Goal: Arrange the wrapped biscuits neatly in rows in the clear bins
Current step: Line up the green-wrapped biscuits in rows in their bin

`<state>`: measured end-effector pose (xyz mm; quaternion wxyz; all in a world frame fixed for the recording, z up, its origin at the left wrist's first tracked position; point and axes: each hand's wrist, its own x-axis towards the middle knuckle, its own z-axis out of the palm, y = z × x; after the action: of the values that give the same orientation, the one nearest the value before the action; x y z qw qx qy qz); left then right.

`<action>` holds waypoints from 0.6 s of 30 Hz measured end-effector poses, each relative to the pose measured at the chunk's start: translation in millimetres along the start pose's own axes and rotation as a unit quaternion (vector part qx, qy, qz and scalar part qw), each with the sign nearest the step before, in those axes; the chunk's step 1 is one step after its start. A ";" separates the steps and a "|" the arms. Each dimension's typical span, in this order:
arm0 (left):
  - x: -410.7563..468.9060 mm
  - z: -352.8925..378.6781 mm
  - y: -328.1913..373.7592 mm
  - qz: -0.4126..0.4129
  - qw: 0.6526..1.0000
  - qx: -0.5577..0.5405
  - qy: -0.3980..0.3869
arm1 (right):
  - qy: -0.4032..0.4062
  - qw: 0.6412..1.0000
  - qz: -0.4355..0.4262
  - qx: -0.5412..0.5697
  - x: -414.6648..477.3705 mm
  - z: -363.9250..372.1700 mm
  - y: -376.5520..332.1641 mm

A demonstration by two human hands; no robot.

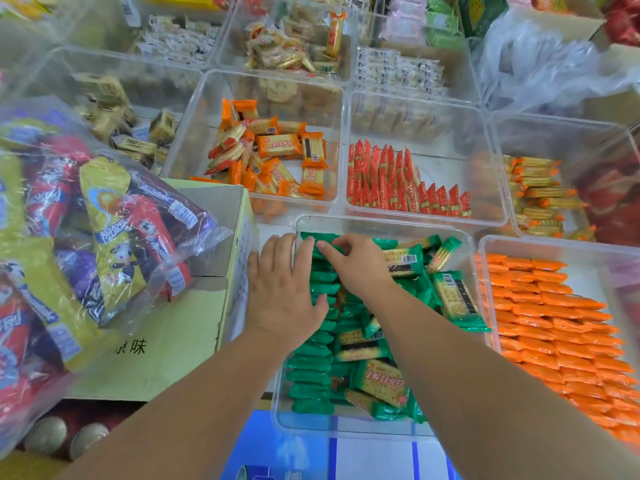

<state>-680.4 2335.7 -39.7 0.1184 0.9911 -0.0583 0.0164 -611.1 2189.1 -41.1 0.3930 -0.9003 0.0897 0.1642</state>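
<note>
Now: right hand (360,268) pinches a green packet (320,244) at the row's (310,363) top end.
Left hand (282,289): flat, fingers straight, steadying the row.
Bin (381,221): lower centre of frame.
Tip: seat it upright, snug against neighbours.

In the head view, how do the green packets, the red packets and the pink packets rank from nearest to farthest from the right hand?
1. Green packets, in the near bin, pinched by the right hand.
2. Red packets, in the bin just behind.
3. Pink packets, at the far back.
</note>
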 end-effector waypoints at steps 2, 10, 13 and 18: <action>1.3 2.7 -1.1 -0.008 1.000 0.006 -0.021 | -0.010 0.999 0.041 0.019 2.3 8.1 -7.0; 3.7 6.7 -2.4 -0.089 0.994 -0.025 -0.065 | -0.046 0.979 0.131 0.149 4.4 24.0 -15.0; 4.5 8.1 -2.5 -0.106 0.990 -0.052 -0.073 | -0.074 0.961 0.153 0.217 2.1 26.4 -10.1; 5.2 8.8 -3.1 -0.086 0.987 -0.115 -0.070 | -0.048 0.957 0.158 0.239 -1.2 24.2 0.4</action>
<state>-674.7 2336.0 -48.7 0.2278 0.9710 0.0178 -0.0701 -617.8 2206.7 -56.3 0.5694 -0.7456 0.2483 0.2415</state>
